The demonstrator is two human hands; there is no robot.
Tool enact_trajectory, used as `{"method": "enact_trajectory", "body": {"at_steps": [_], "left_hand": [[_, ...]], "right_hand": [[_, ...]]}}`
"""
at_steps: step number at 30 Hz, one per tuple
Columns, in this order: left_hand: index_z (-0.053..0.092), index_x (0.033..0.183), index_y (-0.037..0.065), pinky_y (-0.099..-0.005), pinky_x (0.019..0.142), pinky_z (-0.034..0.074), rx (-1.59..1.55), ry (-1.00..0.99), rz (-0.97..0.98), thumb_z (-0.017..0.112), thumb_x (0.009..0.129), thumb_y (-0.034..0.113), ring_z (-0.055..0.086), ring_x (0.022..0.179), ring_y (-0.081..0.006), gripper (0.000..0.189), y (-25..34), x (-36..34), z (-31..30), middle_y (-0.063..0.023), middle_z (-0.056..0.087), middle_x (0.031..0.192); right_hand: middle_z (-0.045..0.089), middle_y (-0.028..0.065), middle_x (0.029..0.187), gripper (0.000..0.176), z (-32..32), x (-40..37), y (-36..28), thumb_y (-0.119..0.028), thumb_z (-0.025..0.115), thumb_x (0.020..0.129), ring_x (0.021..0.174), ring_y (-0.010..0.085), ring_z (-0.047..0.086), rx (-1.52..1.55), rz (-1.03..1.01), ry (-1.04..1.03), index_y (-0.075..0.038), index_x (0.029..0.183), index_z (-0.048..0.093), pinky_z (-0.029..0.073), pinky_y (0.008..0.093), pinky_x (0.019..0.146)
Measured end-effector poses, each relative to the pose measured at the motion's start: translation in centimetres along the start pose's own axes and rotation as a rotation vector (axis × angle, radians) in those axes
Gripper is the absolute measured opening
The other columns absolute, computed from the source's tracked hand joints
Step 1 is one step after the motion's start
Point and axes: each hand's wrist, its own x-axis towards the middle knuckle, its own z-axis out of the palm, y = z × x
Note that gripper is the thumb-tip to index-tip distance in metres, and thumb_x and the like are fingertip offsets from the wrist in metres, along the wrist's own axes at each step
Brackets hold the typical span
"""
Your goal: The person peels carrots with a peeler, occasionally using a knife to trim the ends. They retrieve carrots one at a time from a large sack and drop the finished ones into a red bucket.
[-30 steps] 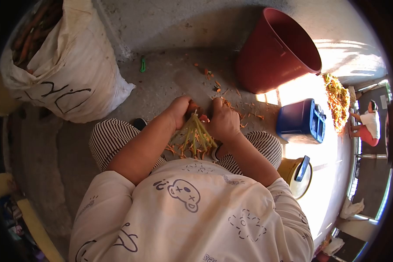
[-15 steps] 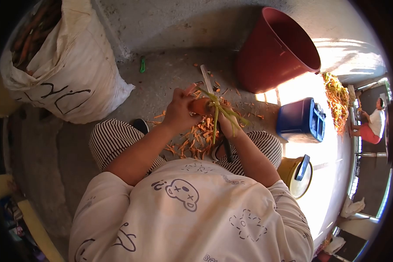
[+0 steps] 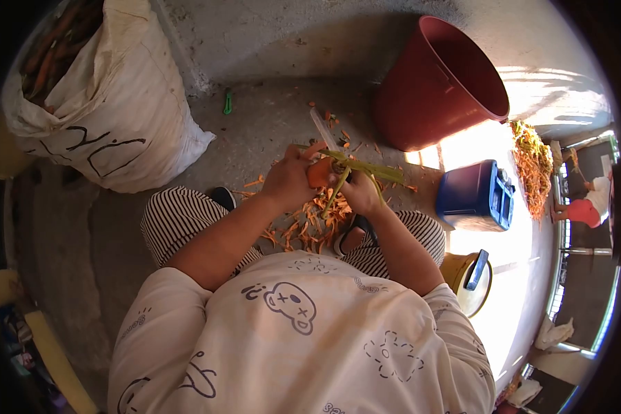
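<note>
The green stalks (image 3: 381, 170) have swung up a bit, and now the left hand (image 3: 285, 182) hugs the carrot (image 3: 319, 174) above orange scraps (image 3: 298, 226), while the right hand (image 3: 361, 195) grips the knife (image 3: 322, 128) beside it.

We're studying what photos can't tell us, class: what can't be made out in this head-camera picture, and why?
All in the head view:
- Carrot: its full length; the left hand covers part.
- Knife: its lower blade, behind the carrot greens.
- Red bucket: its bottom, hidden by its own wall.
- White sack: its top, cut off by the upper edge.
- Distant person: hand details, too small.
</note>
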Motion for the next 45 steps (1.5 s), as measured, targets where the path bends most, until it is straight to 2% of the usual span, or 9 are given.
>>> {"method": "enact_trajectory", "body": {"at_steps": [1,4,8,10,13,19,28,39,45], "left_hand": [[0.054,0.104,0.011,-0.0337,0.082,0.043,-0.023,-0.012,-0.034,0.065,0.061,0.017,0.046,0.099,-0.0244,0.045,0.4,0.0,-0.4,-0.0082,0.041,0.111],[0.033,0.124,0.021,-0.0354,0.074,0.046,-0.192,0.197,-0.129,0.071,0.055,0.026,0.052,0.085,-0.0258,0.079,0.8,-0.4,-0.5,-0.0115,0.04,0.1],[0.044,0.113,0.013,-0.0348,0.076,0.045,-0.037,0.222,-0.038,0.072,0.055,0.028,0.05,0.09,-0.0243,0.066,-1.4,-0.4,1.1,-0.0093,0.039,0.102],[0.058,0.095,0.005,-0.0346,0.079,0.044,-0.104,0.14,-0.069,0.069,0.059,0.02,0.048,0.098,-0.0257,0.041,-1.5,-0.5,1.1,-0.0098,0.039,0.11],[0.058,0.096,0.005,-0.0339,0.081,0.043,-0.021,0.092,0.186,0.066,0.059,0.017,0.049,0.097,-0.0268,0.04,-1.5,0.0,0.5,-0.0128,0.043,0.111],[0.057,0.096,0.005,-0.0345,0.075,0.044,-0.108,-0.375,-0.109,0.063,0.06,0.018,0.056,0.08,-0.0278,0.039,-0.6,0.2,-1.0,-0.0166,0.058,0.084],[0.057,0.08,-0.002,-0.0295,0.041,0.04,-0.34,-0.726,-0.395,0.062,0.058,0.017,0.053,0.049,-0.016,0.029,-1.7,0.5,-0.8,-0.0098,0.056,0.063],[0.047,0.11,0.006,-0.0338,0.07,0.046,0.0,0.053,-0.328,0.065,0.06,0.015,0.057,0.083,-0.0284,0.054,-1.9,-0.7,2.7,-0.0164,0.056,0.091],[0.035,0.123,0.01,-0.0337,0.07,0.046,-0.002,-0.006,-0.345,0.063,0.062,0.016,0.058,0.081,-0.0267,0.067,-1.8,-0.4,1.6,-0.0141,0.058,0.088]], "right_hand": [[0.059,0.0145,0.085,0.047,0.3,0.0,0.2,-0.042,0.059,0.07,0.077,0.0226,0.056,-0.003,0.016,0.015,-0.003,0.097,0.056,0.043,0.0351,0.069],[0.058,0.0149,0.086,0.048,1.2,0.0,0.7,-0.043,0.059,0.07,0.077,0.0231,0.056,-0.001,0.048,0.057,-0.003,0.097,0.056,0.042,0.0351,0.07],[0.058,0.0152,0.085,0.049,1.1,0.3,0.8,-0.044,0.058,0.071,0.078,0.023,0.056,-0.075,0.016,0.07,-0.003,0.096,0.055,0.042,0.0345,0.07],[0.058,0.0153,0.084,0.048,0.8,0.1,0.1,-0.044,0.058,0.071,0.077,0.0231,0.056,-0.095,0.027,0.055,-0.003,0.096,0.055,0.042,0.0342,0.069],[0.058,0.0148,0.081,0.047,0.5,-0.1,-0.6,-0.043,0.057,0.072,0.074,0.0235,0.056,-0.035,0.022,0.029,-0.003,0.096,0.055,0.043,0.0338,0.067],[0.058,0.013,0.074,0.041,0.3,0.0,0.7,-0.04,0.055,0.074,0.067,0.0229,0.055,-0.125,-0.1,-0.001,-0.002,0.09,0.056,0.042,0.0337,0.062],[0.056,0.0123,0.069,0.034,-0.2,-0.4,0.2,-0.036,0.054,0.075,0.062,0.0244,0.053,-0.15,-0.267,-0.023,-0.004,0.084,0.057,0.042,0.0335,0.057],[0.055,0.0176,0.065,0.044,2.1,0.1,1.6,-0.039,0.047,0.079,0.063,0.0264,0.056,0.116,0.42,0.022,0.004,0.085,0.055,0.041,0.0347,0.059],[0.058,0.0149,0.069,0.053,1.4,-0.1,0.4,-0.05,0.052,0.072,0.067,0.028,0.057,-0.296,0.165,0.089,0.0,0.087,0.057,0.043,0.0367,0.062]]}}
